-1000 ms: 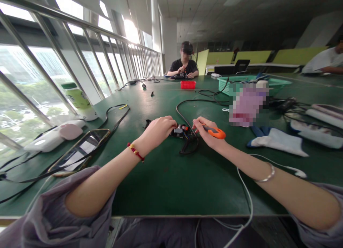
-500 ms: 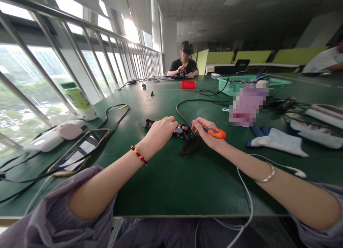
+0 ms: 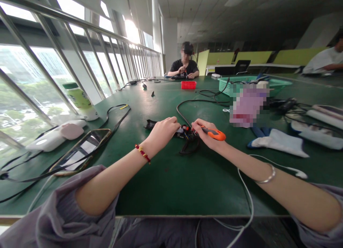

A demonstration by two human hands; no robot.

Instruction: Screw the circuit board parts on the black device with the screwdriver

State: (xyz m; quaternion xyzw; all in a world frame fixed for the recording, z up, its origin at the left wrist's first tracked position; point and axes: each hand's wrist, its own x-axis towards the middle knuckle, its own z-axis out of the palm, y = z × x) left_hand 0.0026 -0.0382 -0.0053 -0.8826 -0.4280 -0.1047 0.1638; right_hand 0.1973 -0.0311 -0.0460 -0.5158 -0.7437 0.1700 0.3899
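Note:
A black device with its insides exposed [image 3: 183,131] lies on the green table, showing grey, red and black parts and coloured wires. My left hand [image 3: 166,129], fingers bent and closed, rests over its left part; its fingertips are at the device, and what they grip is partly hidden. In my right hand [image 3: 205,132] is a screwdriver with an orange and grey handle [image 3: 216,134]. The tool points left at the device's right end, its tip hard to make out. A black cable [image 3: 179,107] runs from that end, curving away to the back.
A phone [image 3: 83,150], a white power bank [image 3: 50,139] and a green bottle [image 3: 80,101] stand at left by the railing. A red box [image 3: 188,85] and green basket [image 3: 223,86] are further back. Gloves [image 3: 281,142] and earphone wire [image 3: 248,194] lie right. A person [image 3: 184,64] sits opposite.
My left hand has shifted slightly to the right along the device. My right hand holds the screwdriver in nearly the same place. The view has moved a little.

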